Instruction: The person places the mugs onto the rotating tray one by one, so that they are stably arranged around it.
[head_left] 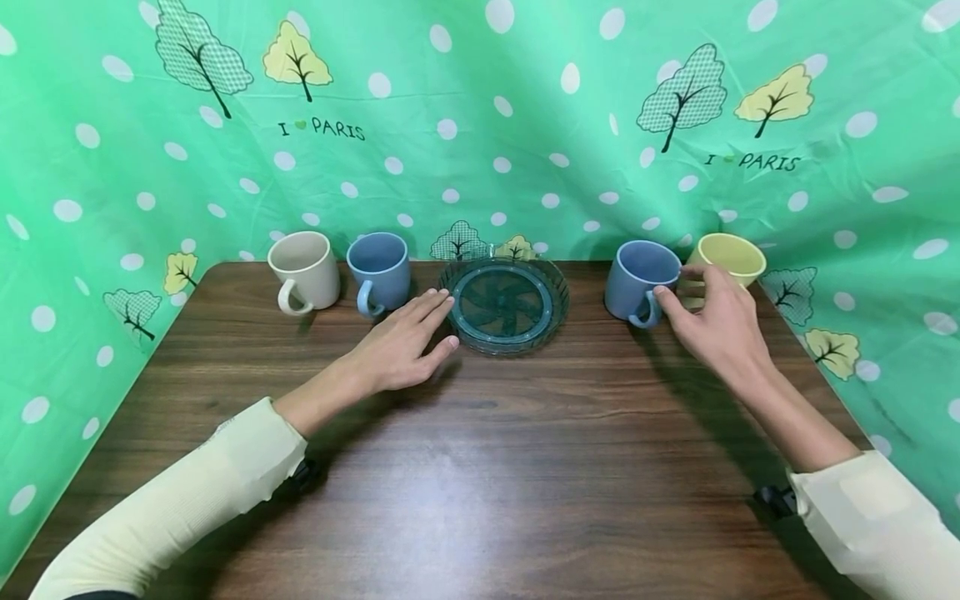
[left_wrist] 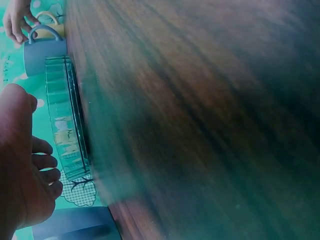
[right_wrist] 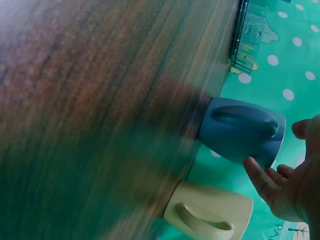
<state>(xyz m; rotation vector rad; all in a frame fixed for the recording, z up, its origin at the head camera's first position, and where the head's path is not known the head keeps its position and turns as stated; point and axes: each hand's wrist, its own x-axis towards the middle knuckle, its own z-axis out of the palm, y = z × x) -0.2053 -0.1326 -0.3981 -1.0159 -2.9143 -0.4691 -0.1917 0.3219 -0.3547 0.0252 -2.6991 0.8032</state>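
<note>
Right fingers (right_wrist: 260, 178) spread at blue mug (head_left: 632, 287), yellow mug (head_left: 733, 257) behind; left fingers (head_left: 429, 307) straight beside transparent dish (head_left: 504, 302).

The blue mug (head_left: 628, 287) by my right fingers (head_left: 711, 277) matched a second blue mug (head_left: 388, 275); I also saw an off-white mug (head_left: 315, 279) and a pale yellow mug (right_wrist: 220, 200). Near my left fingers (head_left: 429, 310), the clear dish (head_left: 502, 304) had a teal tint and a pinwheel pattern. Brown grain streaked the tabletop (head_left: 450, 467). The green cloth (head_left: 480, 75) bore white dots (head_left: 499, 15), yellow trees (head_left: 294, 54), checked trees (head_left: 197, 50) and black lettering (head_left: 337, 128). My sleeves (head_left: 187, 492) were cream.
</note>
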